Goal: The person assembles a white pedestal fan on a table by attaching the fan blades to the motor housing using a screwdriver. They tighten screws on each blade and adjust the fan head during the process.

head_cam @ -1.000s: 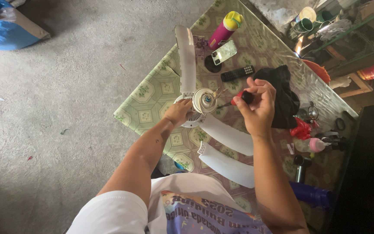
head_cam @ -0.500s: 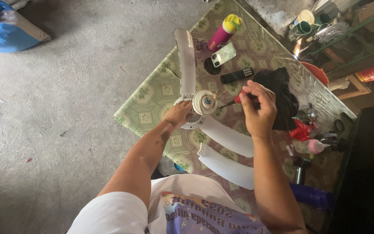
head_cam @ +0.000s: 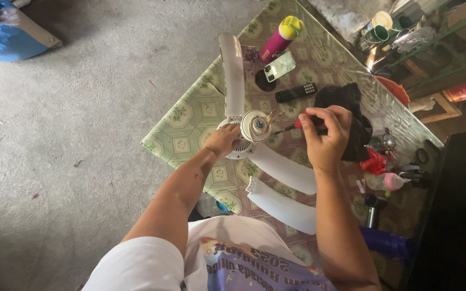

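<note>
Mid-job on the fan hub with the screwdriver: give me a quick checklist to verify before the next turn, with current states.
1. Left hand bracing the fan motor hub: ok.
2. Right hand gripping the red-handled screwdriver: ok.
3. Screwdriver tip seated in a screw: cannot tell, too small.
4. Attached fan blades resting on the table: ok.
5. Loose blade apart from the hub: ok.
6. Phone and remote away from the hands: ok.

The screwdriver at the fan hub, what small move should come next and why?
Probably keep turning the screwdriver with the right hand. Its tip already sits at the fan motor hub, beside the wires, and the left hand braces the hub housing on the table.
</note>
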